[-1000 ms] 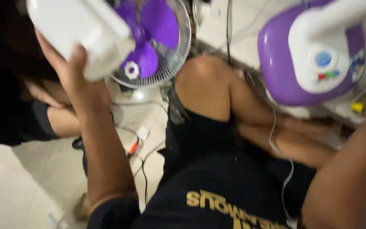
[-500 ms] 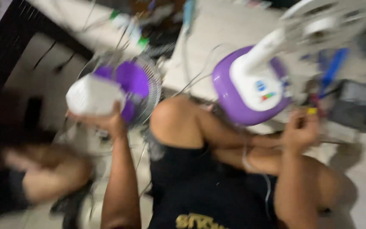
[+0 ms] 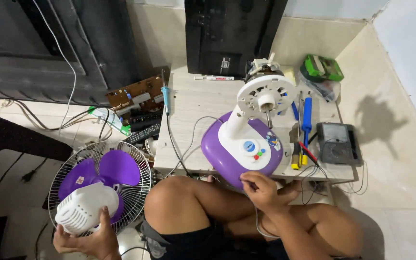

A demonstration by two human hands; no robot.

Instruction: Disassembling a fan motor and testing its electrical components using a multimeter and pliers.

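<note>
My left hand (image 3: 90, 238) grips a white plastic motor cover (image 3: 85, 209) at the lower left, right over a wire fan guard (image 3: 138, 185) that holds a purple fan blade (image 3: 114, 166). My right hand (image 3: 261, 190) pinches a thin white cord (image 3: 258, 221) at the front edge of the purple and white fan base (image 3: 241, 154). The base stands on a low wooden board (image 3: 193, 103), with the bare fan motor and white round mount (image 3: 266, 94) raised on its neck. My bent knees lie between both hands.
Screwdrivers (image 3: 306, 120), a soldering iron (image 3: 165, 96) and a marker (image 3: 213, 77) lie on the board. A grey multimeter (image 3: 335, 142) sits at its right, a green pouch (image 3: 321, 67) behind. A brown circuit board (image 3: 133, 96), remote controls and cables lie at left. A black cabinet stands behind.
The view has swung and steadied on the board. My left hand has lowered the white motor cover down over the fan guard. My right hand has come to the fan base's front edge.
</note>
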